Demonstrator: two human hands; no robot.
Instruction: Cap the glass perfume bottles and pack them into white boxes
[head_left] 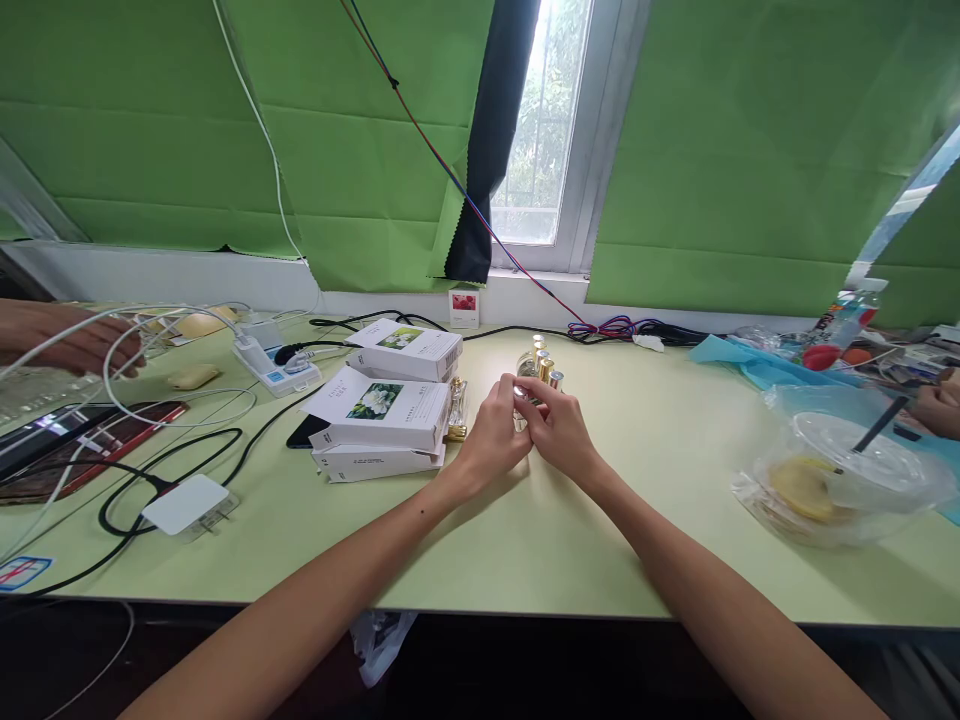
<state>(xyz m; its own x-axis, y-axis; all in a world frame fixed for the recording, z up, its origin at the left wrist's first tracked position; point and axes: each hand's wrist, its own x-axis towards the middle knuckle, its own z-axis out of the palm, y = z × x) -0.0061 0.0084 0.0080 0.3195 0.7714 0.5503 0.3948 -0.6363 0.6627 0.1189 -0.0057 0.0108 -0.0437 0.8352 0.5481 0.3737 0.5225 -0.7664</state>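
Both my hands meet at the middle of the table. My left hand (491, 432) is closed around a small glass perfume bottle with a silvery top (520, 394), most of it hidden by fingers. From the other side my right hand (564, 428) pinches the same bottle near its top. Just behind them stand several small bottles with gold and silver caps (544, 362). Left of my left hand, white cartons with a flower picture (390, 408) lie stacked, and gold-capped glass bottles (457, 405) sit against their right side.
A power strip (276, 368), a white charger (191, 503) and tangled cables lie left. Another person's hand (82, 340) is at far left, another (939, 402) at far right. A bagged drink cup (840, 480) stands right. A small picture box (464, 308) is by the wall.
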